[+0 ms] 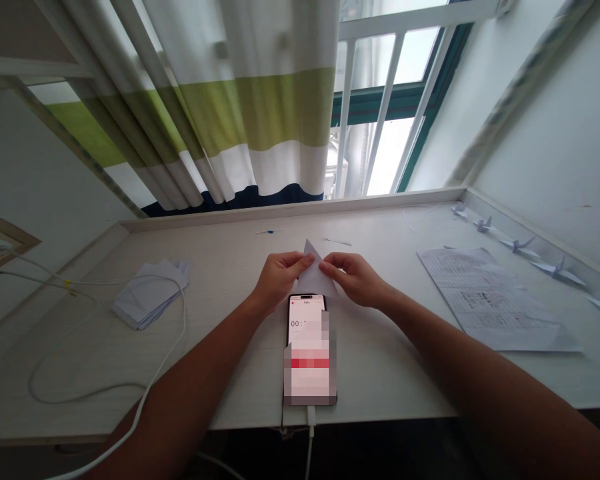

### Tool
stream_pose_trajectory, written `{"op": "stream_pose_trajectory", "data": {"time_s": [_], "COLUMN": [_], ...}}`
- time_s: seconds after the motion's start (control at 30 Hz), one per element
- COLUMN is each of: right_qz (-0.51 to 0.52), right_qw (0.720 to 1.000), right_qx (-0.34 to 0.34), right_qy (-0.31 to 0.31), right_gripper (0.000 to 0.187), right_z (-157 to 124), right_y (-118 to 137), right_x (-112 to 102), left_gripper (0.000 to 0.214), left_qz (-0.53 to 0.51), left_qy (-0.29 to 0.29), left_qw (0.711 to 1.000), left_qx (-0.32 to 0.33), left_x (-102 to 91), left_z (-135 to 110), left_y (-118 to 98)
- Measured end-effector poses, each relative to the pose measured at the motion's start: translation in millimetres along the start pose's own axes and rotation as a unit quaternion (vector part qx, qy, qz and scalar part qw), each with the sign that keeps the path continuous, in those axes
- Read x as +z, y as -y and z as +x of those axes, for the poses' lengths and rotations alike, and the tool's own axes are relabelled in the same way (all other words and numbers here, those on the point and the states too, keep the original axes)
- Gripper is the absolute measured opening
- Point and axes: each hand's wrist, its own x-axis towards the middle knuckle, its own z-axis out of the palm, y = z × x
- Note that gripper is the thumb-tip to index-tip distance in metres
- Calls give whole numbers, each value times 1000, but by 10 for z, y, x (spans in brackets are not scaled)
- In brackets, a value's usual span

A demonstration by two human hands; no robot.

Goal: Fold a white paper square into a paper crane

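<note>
A small piece of white paper, folded to a pointed triangular shape, is held up between both hands above the desk. My left hand pinches its left side near the tip, thumb on the face toward me. On the other side my right hand grips the right edge between thumb and curled fingers. Just below the paper lies a phone with a lit screen, partly blurred, and a white cable plugged into its lower end.
A stack of white paper sheets lies at left, crossed by a white cable. At right are written sheets and several folded paper cranes along the wall. Paper scraps lie behind my hands. A curtain hangs at the window.
</note>
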Motion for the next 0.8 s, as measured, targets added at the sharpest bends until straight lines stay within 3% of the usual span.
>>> {"op": "stream_pose_trajectory", "data": {"time_s": [0.4,0.63,0.8], "right_qz": [-140,-82,-84], "right_qw": [990,996,996], "right_qx": [-4,-15,-16], "right_qy": [-23,-16,-3], "right_gripper": [35,37,34], "right_z": [24,13,3], "right_y": [-6,-24,-11], "right_x": [12,20,8], "left_gripper": [35,38,37], "left_qz": [29,-18,0], "left_qy": [-37,-57,-52], "left_qw": [998,998,998], "left_qx": [39,11,29], "left_x": [6,43,26], "left_z": [13,4,4], "left_y": [43,57,61]}}
